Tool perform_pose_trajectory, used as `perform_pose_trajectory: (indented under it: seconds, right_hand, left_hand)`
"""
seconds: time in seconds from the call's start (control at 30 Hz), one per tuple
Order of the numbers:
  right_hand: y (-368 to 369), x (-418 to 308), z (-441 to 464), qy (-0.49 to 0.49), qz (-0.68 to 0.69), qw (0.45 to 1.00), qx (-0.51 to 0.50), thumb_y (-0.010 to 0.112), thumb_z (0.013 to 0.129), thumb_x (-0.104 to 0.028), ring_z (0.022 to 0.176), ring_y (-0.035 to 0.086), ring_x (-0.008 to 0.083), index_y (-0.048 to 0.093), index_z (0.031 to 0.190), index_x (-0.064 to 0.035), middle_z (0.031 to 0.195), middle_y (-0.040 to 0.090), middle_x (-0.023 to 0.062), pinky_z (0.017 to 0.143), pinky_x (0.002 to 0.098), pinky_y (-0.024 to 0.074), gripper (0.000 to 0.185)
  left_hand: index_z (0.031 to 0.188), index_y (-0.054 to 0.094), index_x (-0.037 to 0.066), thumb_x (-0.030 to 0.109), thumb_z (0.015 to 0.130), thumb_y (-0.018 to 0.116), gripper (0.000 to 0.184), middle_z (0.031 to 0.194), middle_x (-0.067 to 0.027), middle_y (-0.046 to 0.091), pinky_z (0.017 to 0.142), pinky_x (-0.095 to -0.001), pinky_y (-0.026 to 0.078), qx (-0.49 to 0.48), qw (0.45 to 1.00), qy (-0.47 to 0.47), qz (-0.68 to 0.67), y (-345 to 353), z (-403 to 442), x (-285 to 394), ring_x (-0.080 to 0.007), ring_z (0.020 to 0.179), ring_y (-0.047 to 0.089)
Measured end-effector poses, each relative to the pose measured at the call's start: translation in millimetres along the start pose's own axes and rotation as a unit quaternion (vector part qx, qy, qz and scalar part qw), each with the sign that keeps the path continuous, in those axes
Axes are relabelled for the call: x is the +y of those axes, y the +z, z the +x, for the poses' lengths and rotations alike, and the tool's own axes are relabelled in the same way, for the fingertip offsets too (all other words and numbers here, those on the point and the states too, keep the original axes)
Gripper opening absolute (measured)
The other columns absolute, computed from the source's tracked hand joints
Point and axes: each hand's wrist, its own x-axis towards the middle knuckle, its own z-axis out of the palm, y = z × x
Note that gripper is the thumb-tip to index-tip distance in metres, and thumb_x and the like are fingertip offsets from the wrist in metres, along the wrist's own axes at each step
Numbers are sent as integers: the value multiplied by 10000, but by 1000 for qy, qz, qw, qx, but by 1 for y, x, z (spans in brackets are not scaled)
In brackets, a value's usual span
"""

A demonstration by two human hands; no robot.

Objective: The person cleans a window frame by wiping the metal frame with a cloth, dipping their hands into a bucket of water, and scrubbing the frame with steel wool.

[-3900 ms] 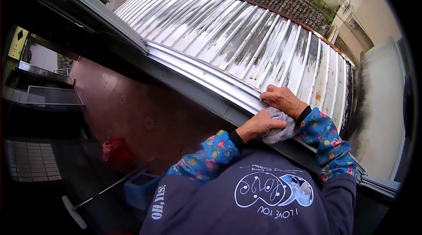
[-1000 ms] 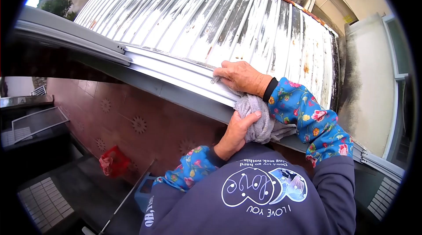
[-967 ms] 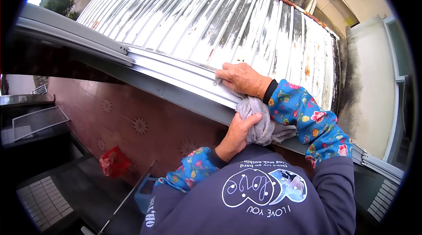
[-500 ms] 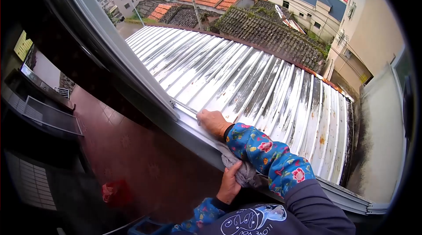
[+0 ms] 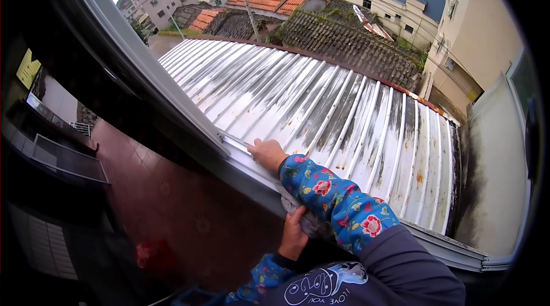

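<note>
A grey cloth (image 5: 309, 224) is bunched at the inner side of the white window track (image 5: 246, 163), partly hidden under the right sleeve. My left hand (image 5: 294, 235) is closed round the lower part of this cloth, its thumb on top. Farther up the track, my right hand (image 5: 267, 154) is pressed to the outer rail near the end of the sliding frame, fingers curled. Its fingertips and whatever they hold are hidden. Blue floral sleeves cover both forearms.
Outside the window lies a ribbed metal roof (image 5: 321, 111) with dark stains and rust. A grey window frame (image 5: 143, 71) rises at left. Inside are a red-brown tiled floor (image 5: 189, 208), a red bag (image 5: 154, 255) and a leaning screen (image 5: 69, 160).
My right hand has moved left along the track toward the sliding frame, and its arm is stretched farther out. My left hand keeps the cloth and has shifted slightly left. The view has tilted up.
</note>
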Motion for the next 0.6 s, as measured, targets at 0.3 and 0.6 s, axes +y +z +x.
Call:
perform_pose_trajectory:
  seconds: [0.3, 0.6]
  right_hand:
    - [0, 6, -11, -63, 19, 998, -10, 529, 891, -121, 862, 655, 338, 654, 965, -41, 1004, 591, 181, 758, 410, 533, 166]
    - [24, 5, 14, -17, 9, 1000, -11, 548, 851, -81, 913, 666, 339, 705, 923, -54, 983, 645, 184, 749, 400, 539, 174]
  left_hand:
    - [1241, 532, 6, 92, 923, 584, 334, 1156, -107, 645, 940, -388, 516, -2, 999, 18, 26, 10, -3, 4, -250, 1057, 636]
    - [1231, 533, -5, 116, 924, 572, 332, 1140, -124, 650, 936, -386, 514, 4, 998, 56, 38, 4, -2, -2, -255, 1048, 640]
